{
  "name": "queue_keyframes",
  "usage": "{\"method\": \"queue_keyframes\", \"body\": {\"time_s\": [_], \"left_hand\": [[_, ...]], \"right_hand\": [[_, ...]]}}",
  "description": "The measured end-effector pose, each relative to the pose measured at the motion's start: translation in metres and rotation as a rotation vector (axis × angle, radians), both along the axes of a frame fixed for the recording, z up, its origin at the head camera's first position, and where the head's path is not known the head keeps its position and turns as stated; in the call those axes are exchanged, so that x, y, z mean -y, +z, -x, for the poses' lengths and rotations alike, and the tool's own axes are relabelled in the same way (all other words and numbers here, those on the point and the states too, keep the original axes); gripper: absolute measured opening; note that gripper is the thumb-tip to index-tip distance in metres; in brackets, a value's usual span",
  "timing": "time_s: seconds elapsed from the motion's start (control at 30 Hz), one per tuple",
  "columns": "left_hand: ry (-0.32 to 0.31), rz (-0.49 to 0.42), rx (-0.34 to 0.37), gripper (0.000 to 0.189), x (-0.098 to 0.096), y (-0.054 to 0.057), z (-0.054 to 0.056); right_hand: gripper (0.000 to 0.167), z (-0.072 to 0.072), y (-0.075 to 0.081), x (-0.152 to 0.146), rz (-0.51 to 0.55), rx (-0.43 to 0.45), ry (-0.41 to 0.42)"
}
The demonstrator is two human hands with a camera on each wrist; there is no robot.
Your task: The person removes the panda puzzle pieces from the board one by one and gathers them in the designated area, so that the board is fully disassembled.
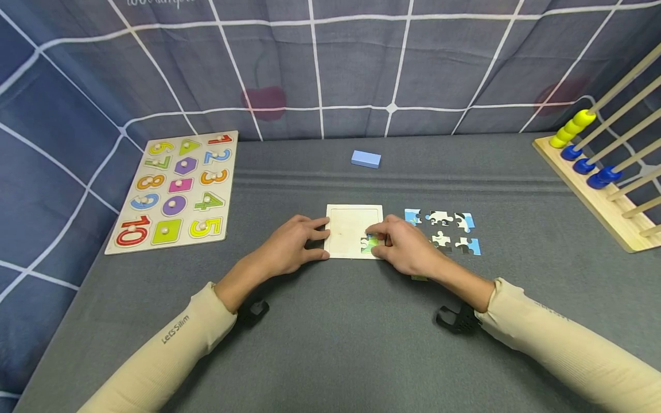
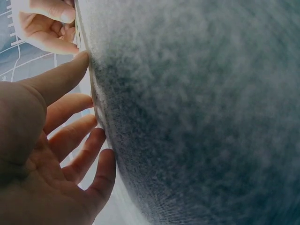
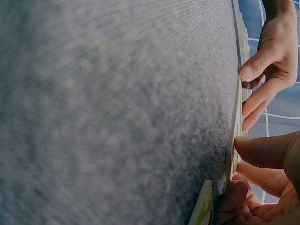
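A square pale wooden puzzle tray (image 1: 348,221) lies flat on the table in the head view. Along its left edge rest the thumb and extended fingertips of my left hand (image 1: 291,246). My right hand (image 1: 408,246) reaches over the tray's right edge, its thumb and index finger pinching a green and blue jigsaw piece (image 1: 368,245) in the lower right corner. Both hands show at the tray's thin edge in the right wrist view. Just beneath the right hand, a greenish jigsaw piece (image 3: 202,206) lies mostly covered in the head view.
Several loose jigsaw pieces (image 1: 467,246) with panda and blue patterns lie right of the tray. A blue block (image 1: 366,159) is behind it. At the left lies a number and shape board (image 1: 170,195); a wooden bead rack (image 1: 594,192) stands at the right.
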State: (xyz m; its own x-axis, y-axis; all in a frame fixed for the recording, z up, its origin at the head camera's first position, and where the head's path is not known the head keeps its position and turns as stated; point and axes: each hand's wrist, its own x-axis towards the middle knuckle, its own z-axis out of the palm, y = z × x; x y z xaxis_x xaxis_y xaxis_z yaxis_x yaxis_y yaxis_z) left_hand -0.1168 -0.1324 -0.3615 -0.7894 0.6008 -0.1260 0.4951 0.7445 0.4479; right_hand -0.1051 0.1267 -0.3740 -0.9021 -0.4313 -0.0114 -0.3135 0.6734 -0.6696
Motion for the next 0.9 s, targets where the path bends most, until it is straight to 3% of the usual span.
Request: {"method": "queue_keyframes", "body": {"time_s": [0.37, 0.6, 0.9], "left_hand": [[0.003, -0.003, 0.001, 0.051, -0.0001, 0.0007, -0.0001], [0.005, 0.001, 0.004, 0.051, -0.0002, 0.0008, 0.0], [0.012, 0.002, 0.011, 0.051, -0.0008, 0.0006, 0.0002]], "right_hand": [[0.032, -0.0009, -0.001, -0.0006, 0.042, 0.022, -0.01], [0.019, -0.0011, -0.0005, 0.0021, 0.121, 0.027, 0.0], [0.02, -0.0014, -0.0013, 0.0024, 0.177, 0.057, 0.019]]}}
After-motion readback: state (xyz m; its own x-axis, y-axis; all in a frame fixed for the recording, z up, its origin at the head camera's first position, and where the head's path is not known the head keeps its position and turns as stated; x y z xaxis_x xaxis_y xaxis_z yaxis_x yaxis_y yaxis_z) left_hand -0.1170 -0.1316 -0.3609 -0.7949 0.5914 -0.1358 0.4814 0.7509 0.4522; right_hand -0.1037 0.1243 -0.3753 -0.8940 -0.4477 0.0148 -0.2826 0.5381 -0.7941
